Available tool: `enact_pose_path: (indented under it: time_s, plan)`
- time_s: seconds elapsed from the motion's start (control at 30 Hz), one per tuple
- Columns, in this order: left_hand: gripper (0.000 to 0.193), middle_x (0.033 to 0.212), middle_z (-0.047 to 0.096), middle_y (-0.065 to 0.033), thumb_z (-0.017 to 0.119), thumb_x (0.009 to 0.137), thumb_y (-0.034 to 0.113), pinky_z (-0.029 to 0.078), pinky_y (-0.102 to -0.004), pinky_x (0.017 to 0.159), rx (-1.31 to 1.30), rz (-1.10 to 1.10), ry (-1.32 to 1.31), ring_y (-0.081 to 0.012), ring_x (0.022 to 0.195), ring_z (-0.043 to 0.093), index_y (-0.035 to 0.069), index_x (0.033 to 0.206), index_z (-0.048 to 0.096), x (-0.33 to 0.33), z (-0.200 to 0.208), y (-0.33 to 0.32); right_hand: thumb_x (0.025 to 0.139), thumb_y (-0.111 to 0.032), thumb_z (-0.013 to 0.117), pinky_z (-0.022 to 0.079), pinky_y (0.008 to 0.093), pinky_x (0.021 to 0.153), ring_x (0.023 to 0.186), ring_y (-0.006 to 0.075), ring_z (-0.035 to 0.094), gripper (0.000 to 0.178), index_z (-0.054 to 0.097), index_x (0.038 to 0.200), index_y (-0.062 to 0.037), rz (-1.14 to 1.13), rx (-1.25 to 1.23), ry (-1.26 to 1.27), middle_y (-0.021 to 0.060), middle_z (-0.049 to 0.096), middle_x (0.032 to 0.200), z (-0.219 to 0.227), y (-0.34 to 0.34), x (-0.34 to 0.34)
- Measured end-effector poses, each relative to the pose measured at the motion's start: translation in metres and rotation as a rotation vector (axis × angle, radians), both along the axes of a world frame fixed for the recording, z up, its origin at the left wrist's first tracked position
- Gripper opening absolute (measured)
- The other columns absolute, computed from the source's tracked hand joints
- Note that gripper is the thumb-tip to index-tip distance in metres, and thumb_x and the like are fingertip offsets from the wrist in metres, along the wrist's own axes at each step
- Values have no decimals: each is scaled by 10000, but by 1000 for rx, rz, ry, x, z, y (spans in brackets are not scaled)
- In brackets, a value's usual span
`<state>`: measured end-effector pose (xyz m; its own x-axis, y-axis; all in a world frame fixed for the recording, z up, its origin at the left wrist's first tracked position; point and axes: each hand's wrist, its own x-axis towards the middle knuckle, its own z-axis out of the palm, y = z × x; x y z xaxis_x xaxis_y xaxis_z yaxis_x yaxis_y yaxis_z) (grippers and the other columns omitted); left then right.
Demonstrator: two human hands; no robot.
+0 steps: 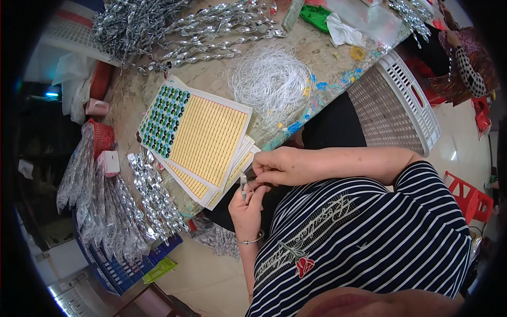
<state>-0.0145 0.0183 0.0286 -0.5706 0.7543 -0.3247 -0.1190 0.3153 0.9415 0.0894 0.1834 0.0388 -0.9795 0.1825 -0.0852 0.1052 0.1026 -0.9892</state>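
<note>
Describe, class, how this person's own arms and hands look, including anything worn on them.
The left hand and right hand wear no gloves. A slim silver-coloured bracelet circles the left wrist. The right arm's short sleeve is dark with white stripes.

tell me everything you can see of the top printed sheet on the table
The top sheet looks like paper: pale edges, rows of yellow strips, and a block of green, blue and black ovals on its left. It lies flat, askew over similar sheets on the table. The right hand is nearby, but contact is not visible.
</note>
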Motion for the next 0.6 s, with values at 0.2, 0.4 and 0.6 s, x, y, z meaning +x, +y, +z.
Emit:
enact_pose_path:
  time_s: [0.2,0.4,0.6]
  plan:
    - [213,706,538,44,650,849,40,337,-151,489,-17,8,58,-6,548,405,-9,1055,630,-5,-3,-10,913,-154,566,416,296,540,598,133,513,151,486,868,-34,29,-49,-38,48,553,661,1,-2,0]
    - [326,750,565,38,676,807,3,339,-149,493,48,-11,-50,-7,551,414,-20,1126,610,0,-2,-5,897,-154,583,431,315,550,601,153,534,147,494,861,-43,27,-36,29,68,567,657,-13,-15,0]
    - [89,719,638,-2,671,822,48,303,-159,456,-7,-10,-55,-5,505,423,-4,894,667,0,-3,-14,892,-152,591,428,312,553,592,162,528,154,496,862,-34,42,-26,-56,73,562,651,1,-9,7]
